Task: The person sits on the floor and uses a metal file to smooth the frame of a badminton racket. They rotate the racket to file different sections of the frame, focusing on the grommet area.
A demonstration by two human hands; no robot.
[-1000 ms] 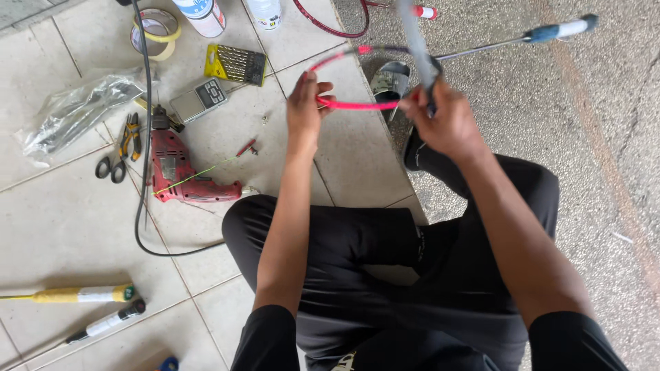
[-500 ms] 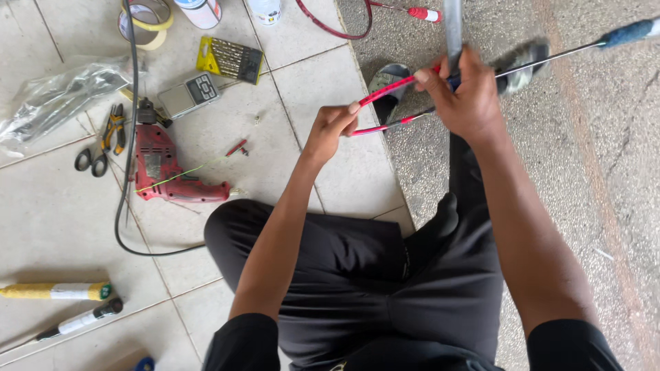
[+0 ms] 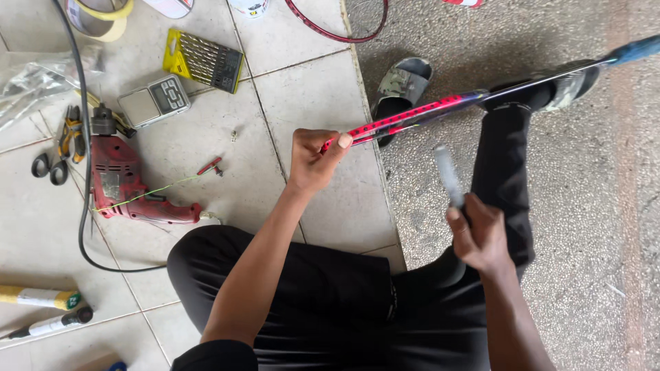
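One yellow case (image 3: 203, 60) holds drill bits (image 3: 199, 55), near scale (image 3: 152, 100).

A makeshift repair spot on the floor, half tiled, half rough concrete.

Tools lie spread across the pale floor tiles (image 3: 302, 89): a red electric drill (image 3: 127, 185) with its black cord (image 3: 82, 172), a yellow case of drill bits (image 3: 203, 60), a small digital scale (image 3: 152, 100), scissors (image 3: 49, 167), pliers (image 3: 71, 130) and rolls of tape (image 3: 96, 15). A person sits on the ground among them, where the tiles meet the speckled concrete (image 3: 584, 227), with a sandal (image 3: 402, 81) nearby.
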